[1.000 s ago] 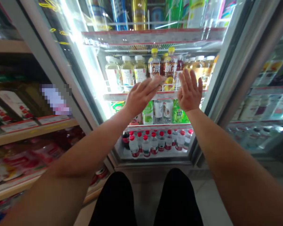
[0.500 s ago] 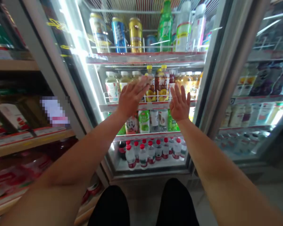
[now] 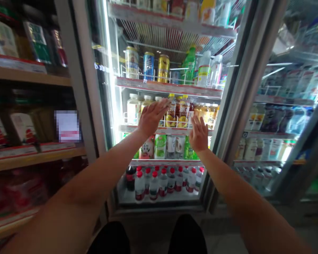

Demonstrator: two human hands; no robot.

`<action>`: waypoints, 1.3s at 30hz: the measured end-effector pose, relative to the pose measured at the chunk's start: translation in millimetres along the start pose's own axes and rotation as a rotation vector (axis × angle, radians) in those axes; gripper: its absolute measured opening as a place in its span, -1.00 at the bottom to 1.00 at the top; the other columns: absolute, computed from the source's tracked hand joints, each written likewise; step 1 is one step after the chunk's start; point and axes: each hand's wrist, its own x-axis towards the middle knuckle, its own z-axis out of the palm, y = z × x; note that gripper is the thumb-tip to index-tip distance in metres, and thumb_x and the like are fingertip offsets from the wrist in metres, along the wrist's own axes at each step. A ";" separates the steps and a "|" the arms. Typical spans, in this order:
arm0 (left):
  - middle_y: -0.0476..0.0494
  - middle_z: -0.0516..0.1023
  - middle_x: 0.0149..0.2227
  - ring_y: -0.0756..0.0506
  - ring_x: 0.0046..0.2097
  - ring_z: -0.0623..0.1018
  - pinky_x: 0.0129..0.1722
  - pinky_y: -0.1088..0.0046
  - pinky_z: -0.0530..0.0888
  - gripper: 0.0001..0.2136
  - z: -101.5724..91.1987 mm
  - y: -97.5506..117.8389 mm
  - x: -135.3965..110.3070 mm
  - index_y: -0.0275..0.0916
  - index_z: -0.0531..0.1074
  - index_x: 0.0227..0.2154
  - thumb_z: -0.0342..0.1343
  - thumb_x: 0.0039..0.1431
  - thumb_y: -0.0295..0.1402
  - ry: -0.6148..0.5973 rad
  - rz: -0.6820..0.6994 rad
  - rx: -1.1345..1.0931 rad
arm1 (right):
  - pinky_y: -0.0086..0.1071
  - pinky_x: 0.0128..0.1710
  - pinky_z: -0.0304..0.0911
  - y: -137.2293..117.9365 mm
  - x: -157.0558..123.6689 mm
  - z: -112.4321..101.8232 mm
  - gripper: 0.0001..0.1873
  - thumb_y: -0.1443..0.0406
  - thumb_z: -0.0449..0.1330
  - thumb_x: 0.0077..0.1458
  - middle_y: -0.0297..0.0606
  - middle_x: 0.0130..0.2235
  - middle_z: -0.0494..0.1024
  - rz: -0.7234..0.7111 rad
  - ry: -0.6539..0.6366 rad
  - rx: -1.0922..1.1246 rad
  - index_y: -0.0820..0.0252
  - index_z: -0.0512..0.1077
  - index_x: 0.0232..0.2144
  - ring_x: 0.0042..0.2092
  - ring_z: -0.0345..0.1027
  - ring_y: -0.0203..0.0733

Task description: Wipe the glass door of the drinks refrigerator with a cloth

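Note:
Both my hands are raised before a lit drinks fridge (image 3: 156, 83), apart from each other. My left hand (image 3: 151, 118) is open, fingers stretched toward the right, with nothing held. Just past its fingertips stand bottles of brown tea with yellow caps (image 3: 183, 110) on a middle shelf. My right hand (image 3: 199, 135) is also open, fingers pointing up, and holds nothing. It overlaps the right part of that shelf, near orange-coloured bottles (image 3: 202, 112). Whether either hand touches the glass, I cannot tell.
Cans (image 3: 163, 68) and a green bottle (image 3: 190, 61) stand on the shelf above. Red-capped water bottles (image 3: 154, 185) fill the bottom. A wooden shelf (image 3: 37, 158) with bottles is at left. The fridge's right frame (image 3: 234, 91) borders another drinks fridge (image 3: 270, 120).
The view has tilted up and shifted, so the fridge sits lower and an upper shelf shows. Both hands stay open and raised, a little lower in the picture.

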 end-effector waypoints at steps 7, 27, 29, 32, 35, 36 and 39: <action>-0.15 0.30 0.34 -0.15 0.33 0.34 0.28 0.20 0.38 -0.43 15.7 15.2 -41.8 -0.12 0.18 0.36 -0.09 0.33 -0.61 -0.053 0.112 -0.251 | 0.03 0.35 0.20 -30.5 15.9 -14.0 -0.43 0.41 -0.03 0.28 0.02 0.28 0.37 -0.219 0.000 0.165 0.27 0.26 0.31 0.35 0.18 0.01; -0.32 0.11 0.41 -0.28 0.45 0.03 0.40 -0.03 0.11 -0.44 -2.4 -69.1 -145.5 -0.20 0.04 0.43 -0.08 0.43 -0.28 0.008 -0.241 0.060 | -0.09 0.38 0.21 -56.0 56.6 12.2 -0.58 0.39 0.03 0.37 -0.15 0.19 0.50 -0.805 -0.148 0.089 0.17 0.41 0.22 0.28 0.32 -0.10; -0.30 0.12 0.41 -0.27 0.45 0.03 0.40 -0.01 0.11 -0.43 2.1 -73.8 -150.4 -0.19 0.03 0.44 -0.07 0.43 -0.26 0.000 -0.233 0.079 | -0.03 0.39 0.18 -50.7 59.3 17.1 -0.54 0.37 0.02 0.38 -0.12 0.24 0.45 -0.689 -0.059 0.096 0.16 0.35 0.27 0.33 0.25 -0.07; -0.29 0.14 0.40 -0.29 0.44 0.05 0.40 -0.03 0.11 -0.41 6.5 -74.5 -152.9 -0.18 0.02 0.44 -0.04 0.42 -0.25 0.007 -0.227 0.098 | 0.05 0.39 0.16 -50.2 50.4 29.0 -0.48 0.36 0.01 0.37 -0.12 0.27 0.41 -0.543 0.063 0.085 0.09 0.26 0.33 0.37 0.17 -0.02; -0.28 0.13 0.40 -0.28 0.44 0.06 0.40 -0.01 0.10 -0.40 7.3 -73.7 -152.7 -0.18 0.02 0.44 -0.01 0.41 -0.26 0.015 -0.218 0.105 | 0.06 0.38 0.15 -60.6 47.9 36.5 -0.49 0.38 -0.02 0.37 -0.14 0.26 0.42 -0.547 0.083 0.088 0.06 0.30 0.31 0.37 0.17 -0.02; -0.29 0.14 0.40 -0.28 0.44 0.06 0.40 -0.01 0.10 -0.40 7.2 -73.5 -152.5 -0.19 0.02 0.44 -0.01 0.41 -0.26 0.021 -0.214 0.106 | 0.04 0.39 0.14 -66.1 52.8 36.9 -0.49 0.39 -0.03 0.37 -0.16 0.27 0.41 -0.570 0.058 0.093 0.06 0.31 0.30 0.38 0.16 -0.03; -0.31 0.15 0.39 -0.28 0.44 0.05 0.40 -0.01 0.10 -0.41 6.4 -73.3 -152.1 -0.23 0.05 0.43 -0.02 0.41 -0.27 0.041 -0.214 0.086 | 0.03 0.44 0.02 -85.5 81.1 35.8 -0.46 0.41 -0.08 0.37 -0.19 0.34 0.31 -0.550 0.009 0.100 0.08 0.29 0.32 0.43 0.03 -0.05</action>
